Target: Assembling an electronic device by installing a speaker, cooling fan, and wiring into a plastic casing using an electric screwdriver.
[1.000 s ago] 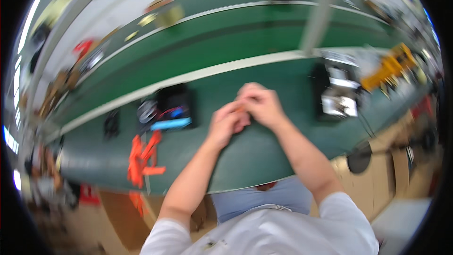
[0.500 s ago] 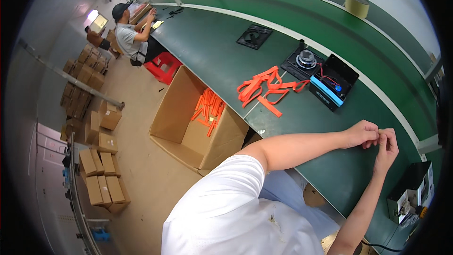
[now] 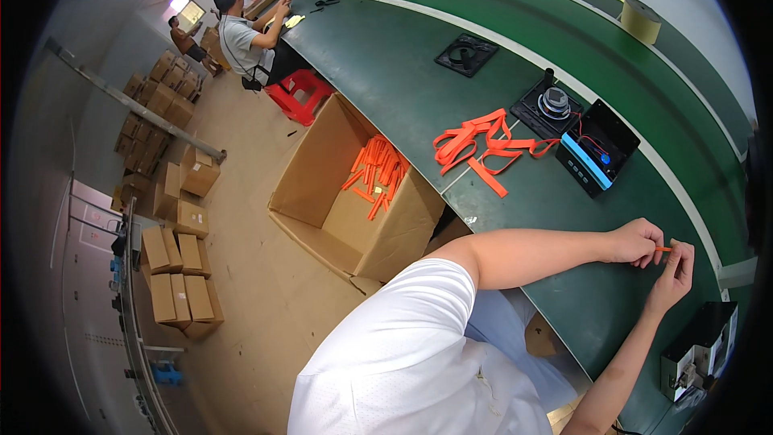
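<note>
Over the right part of the green bench (image 3: 555, 290), my two hands meet almost fingertip to fingertip. A short piece of orange strip (image 3: 663, 249) shows in the gap between them. My left hand (image 3: 634, 242) is closed, its fingertips on one end of that piece. My right hand (image 3: 675, 275) pinches the other end; most of the piece is hidden by fingers. Farther left on the bench lies a loose tangle of flat orange ribbon (image 3: 483, 149). Beside it stands an opened black box with a blue edge (image 3: 592, 157), red wires inside.
A round speaker on a black panel (image 3: 554, 105) and a black square frame (image 3: 467, 55) lie farther back. Left of the bench, a cardboard box (image 3: 322, 201) holds several orange strips. A metal-and-black device (image 3: 699, 350) sits at right. A co-worker (image 3: 248, 36) sits at the far end.
The scene has shifted slightly right and up in the view as the head turned. My hands have drawn a little apart, and the orange piece now shows between them.
</note>
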A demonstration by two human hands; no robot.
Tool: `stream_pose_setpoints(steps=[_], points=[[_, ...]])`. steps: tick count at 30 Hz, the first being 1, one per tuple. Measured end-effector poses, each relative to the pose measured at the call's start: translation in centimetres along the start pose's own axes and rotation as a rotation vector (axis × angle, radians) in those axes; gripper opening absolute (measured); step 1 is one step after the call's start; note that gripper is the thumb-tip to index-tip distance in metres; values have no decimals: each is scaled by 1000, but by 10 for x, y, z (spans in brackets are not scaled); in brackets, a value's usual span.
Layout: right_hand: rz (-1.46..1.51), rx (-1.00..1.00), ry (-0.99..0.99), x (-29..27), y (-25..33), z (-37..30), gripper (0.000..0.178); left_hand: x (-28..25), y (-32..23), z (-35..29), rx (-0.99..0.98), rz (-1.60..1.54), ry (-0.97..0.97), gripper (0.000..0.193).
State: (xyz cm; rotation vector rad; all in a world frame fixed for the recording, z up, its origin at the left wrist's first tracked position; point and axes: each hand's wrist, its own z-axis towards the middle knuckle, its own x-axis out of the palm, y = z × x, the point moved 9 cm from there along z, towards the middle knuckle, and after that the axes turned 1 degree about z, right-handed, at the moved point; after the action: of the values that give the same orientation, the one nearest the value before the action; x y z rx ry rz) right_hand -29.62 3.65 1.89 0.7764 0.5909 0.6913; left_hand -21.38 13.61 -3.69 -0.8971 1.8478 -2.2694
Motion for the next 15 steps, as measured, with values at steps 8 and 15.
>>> stream_pose_setpoints(steps=[8,15], points=[[89,63,149,18,2,1,13,0,-11,-6,-3,-72,-90,15],[126,65,167,20,0,-1,11,-2,-9,-2,52,3,-68,16]])
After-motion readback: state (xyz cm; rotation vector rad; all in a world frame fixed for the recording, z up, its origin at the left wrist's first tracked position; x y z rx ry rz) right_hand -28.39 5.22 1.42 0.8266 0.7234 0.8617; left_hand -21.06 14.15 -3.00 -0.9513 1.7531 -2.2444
